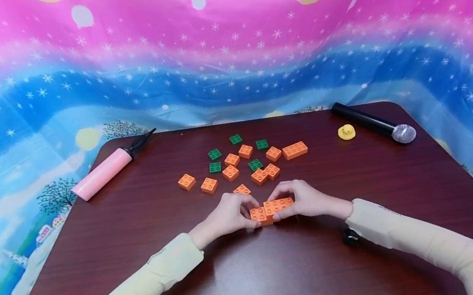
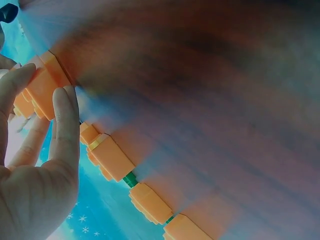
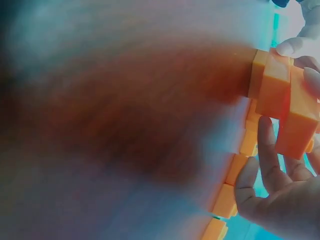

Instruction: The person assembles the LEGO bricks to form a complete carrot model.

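The stack of orange plastic studded blocks [image 1: 271, 212] lies between the two hands, within their fingertips. The left hand [image 1: 229, 213] pinches its left end, thumb and fingers parted only by the block's width; the right hand [image 1: 308, 199] likewise grips the longer upper block [image 1: 282, 205] at the other end. Fingers cover both ends, and the lower layer's joints are hard to make out. Just beyond the left fingers, a loose orange block [image 1: 242, 188] is partly hidden.

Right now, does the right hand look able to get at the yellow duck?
Probably yes, once the right hand lets go of the orange brick. Nothing appears to stand between it and the yellow duck; the microphone lies on the far side.
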{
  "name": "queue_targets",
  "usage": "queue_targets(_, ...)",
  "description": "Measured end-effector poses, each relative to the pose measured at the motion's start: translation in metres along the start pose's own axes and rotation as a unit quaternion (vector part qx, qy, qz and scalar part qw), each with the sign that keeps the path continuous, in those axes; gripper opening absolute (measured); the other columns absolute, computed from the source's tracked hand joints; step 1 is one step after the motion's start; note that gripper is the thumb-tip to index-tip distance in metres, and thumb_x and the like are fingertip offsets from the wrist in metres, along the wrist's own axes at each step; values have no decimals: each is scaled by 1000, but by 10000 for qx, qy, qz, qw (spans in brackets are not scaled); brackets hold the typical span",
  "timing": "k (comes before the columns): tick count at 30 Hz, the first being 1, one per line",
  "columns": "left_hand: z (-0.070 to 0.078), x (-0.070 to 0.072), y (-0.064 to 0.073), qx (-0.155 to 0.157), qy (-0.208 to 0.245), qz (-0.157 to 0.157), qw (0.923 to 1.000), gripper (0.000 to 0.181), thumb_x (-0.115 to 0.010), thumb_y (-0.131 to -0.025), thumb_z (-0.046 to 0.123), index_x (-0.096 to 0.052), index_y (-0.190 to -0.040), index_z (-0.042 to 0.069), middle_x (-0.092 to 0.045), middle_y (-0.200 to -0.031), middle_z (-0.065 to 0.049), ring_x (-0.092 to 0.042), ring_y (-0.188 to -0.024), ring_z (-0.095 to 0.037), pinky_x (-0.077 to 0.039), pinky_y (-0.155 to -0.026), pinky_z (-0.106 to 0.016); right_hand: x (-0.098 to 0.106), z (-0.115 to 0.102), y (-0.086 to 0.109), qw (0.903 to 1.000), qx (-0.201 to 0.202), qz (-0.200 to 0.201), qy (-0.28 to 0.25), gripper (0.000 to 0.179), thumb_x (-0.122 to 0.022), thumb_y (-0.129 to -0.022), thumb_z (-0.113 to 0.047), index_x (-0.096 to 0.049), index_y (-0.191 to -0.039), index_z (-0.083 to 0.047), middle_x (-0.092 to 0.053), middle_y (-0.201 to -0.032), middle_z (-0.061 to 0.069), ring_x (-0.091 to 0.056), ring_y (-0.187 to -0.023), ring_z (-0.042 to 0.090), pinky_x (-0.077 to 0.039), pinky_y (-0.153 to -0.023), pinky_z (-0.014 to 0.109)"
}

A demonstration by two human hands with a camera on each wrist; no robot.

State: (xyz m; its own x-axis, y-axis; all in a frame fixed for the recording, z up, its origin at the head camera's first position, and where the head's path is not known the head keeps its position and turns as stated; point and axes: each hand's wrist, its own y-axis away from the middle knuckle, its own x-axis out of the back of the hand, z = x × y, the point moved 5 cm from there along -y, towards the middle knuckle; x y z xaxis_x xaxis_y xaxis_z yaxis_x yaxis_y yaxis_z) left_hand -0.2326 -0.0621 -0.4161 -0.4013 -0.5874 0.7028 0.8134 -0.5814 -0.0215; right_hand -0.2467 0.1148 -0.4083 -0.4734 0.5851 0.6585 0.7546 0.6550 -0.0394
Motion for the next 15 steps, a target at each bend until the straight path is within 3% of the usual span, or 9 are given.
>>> queue_targets(15,0,0,1,149,7,9,9999,32,-83,-72,17,-67,-98,8,-68,-84,-1,-63,-65,-3,-52,-61,-19,3,-7,-2,9997,-136,-147,133,32,-81,-76,-29,-72,-103,-14,-70,-99,-3,-57,-90,13,-47,-81,30)
